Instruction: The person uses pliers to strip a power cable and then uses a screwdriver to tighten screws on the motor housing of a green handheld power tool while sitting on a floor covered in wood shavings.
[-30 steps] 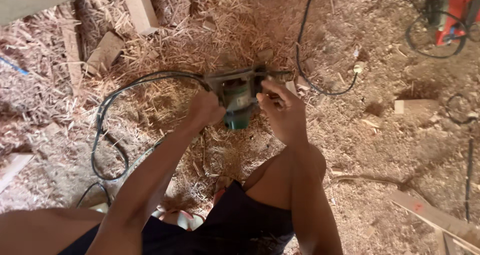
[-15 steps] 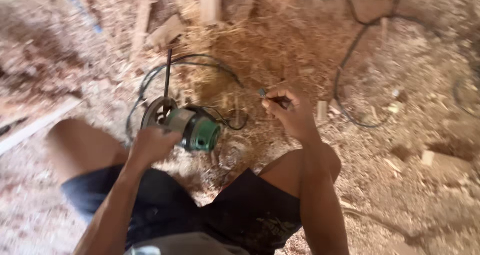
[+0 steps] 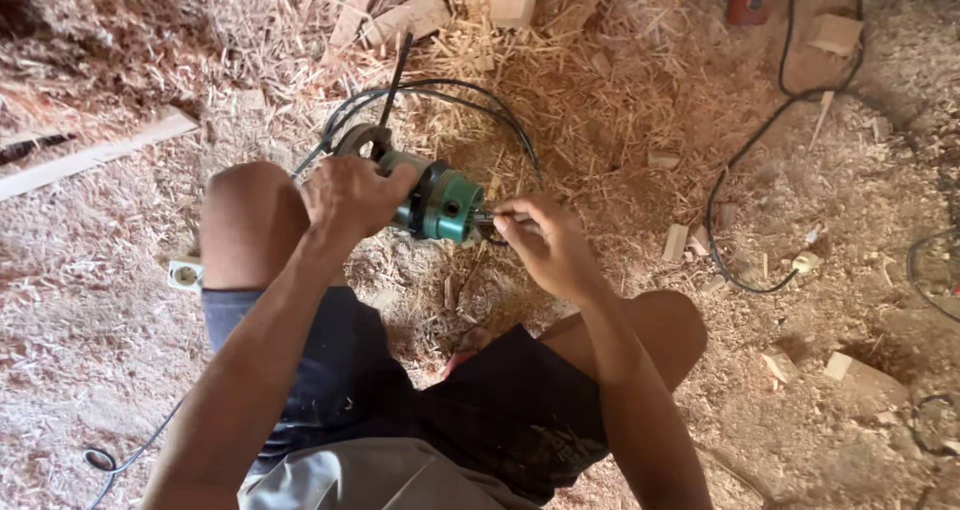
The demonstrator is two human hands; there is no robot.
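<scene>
Green power tool (image 3: 430, 198) sits between your two hands, held up over the sawdust floor (image 3: 120, 300) just beyond your knees, its long axis running roughly left to right with the collet end pointing right. At the far left a pale plank (image 3: 95, 155) lies on the shavings, and near your left knee is a small white socket (image 3: 185, 273). Your left hand (image 3: 350, 198) is closed around the tool's body, carrying its weight. A black cord (image 3: 470, 105) loops off behind it. Your right hand (image 3: 545, 245) meets the tool's nose, fingers pinched on a small dark piece there; what it is I cannot tell. Farther right, wood offcuts (image 3: 678, 240) and another cable (image 3: 745, 160) lie scattered.
</scene>
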